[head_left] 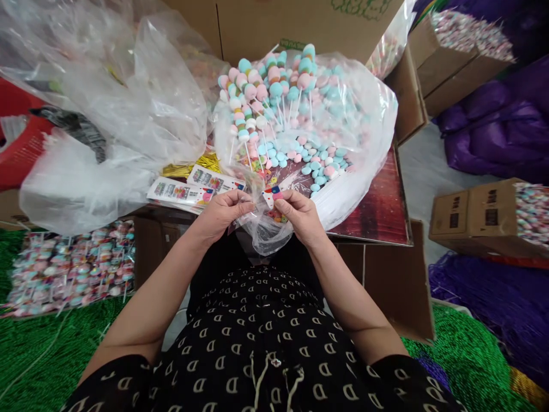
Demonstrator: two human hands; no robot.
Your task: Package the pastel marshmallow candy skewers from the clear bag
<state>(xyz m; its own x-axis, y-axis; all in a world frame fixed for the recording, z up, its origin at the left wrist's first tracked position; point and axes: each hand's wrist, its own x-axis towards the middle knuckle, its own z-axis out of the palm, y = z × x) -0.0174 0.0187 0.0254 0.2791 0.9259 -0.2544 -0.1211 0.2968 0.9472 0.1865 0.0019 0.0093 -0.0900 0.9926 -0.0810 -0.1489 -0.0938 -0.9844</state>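
Note:
My left hand [225, 215] is closed in a pinch, with clear plastic film [246, 200] at its fingertips. Between the thumb and forefinger of my right hand [302, 215] is a small printed card [270, 196] with blue, red and pink patches. Below and between the hands hangs a clear plastic bag edge [268, 240]. Printed white cards [178, 193] lie stacked beside my left hand, near gold twist ties [210, 162]. Beyond the hands, pastel candy skewers [274, 88] on white sticks rest on a large clear bag with loose pink and blue pieces [317, 166].
Crumpled clear bags [158, 97] cover the table's left side. A big cardboard box [274, 23] stands behind. The dark red tabletop [377, 200] ends at right, by an open carton flap [398, 280]. Packed skewers [72, 269] lie lower left; filled cartons [476, 212] stand right.

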